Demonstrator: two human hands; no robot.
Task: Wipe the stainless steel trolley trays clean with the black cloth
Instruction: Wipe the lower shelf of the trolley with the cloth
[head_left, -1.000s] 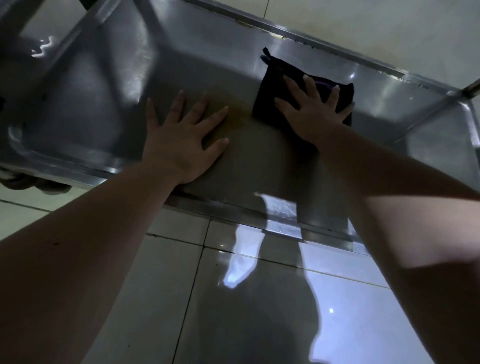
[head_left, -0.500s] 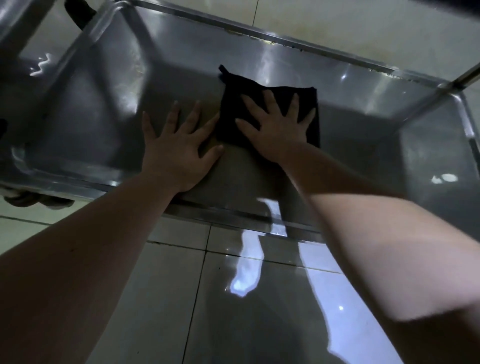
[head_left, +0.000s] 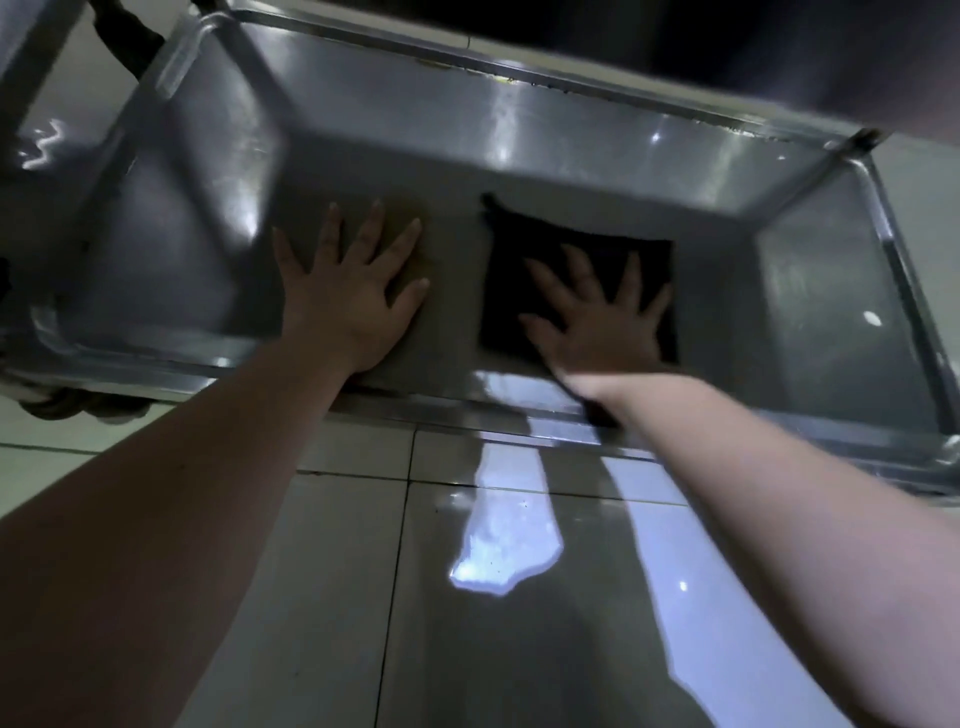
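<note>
Black cloth lies flat and squarish on the floor of the stainless steel tray, towards the middle and a little to the person's right, with its near edge close to the tray's front wall. The right hand presses down on it with the palm flat and the fingers spread wide, gripping nothing; the wrist and the near side of the hand are smeared with motion blur. The left hand sits well apart from the cloth on the bare steel, also flat, fingers fanned, palm down, holding nothing, with its heel near the front wall. Both bare forearms reach in over the tray's near rim from below the view. The tray is a shallow trough with sloping, shiny walls that catch streaks of light, and a thin upright post rises at its far right corner. A dark caster wheel shows under the tray's left front corner. Glossy pale floor tiles lie around the trolley, mirroring a bright patch of light between the two arms.
</note>
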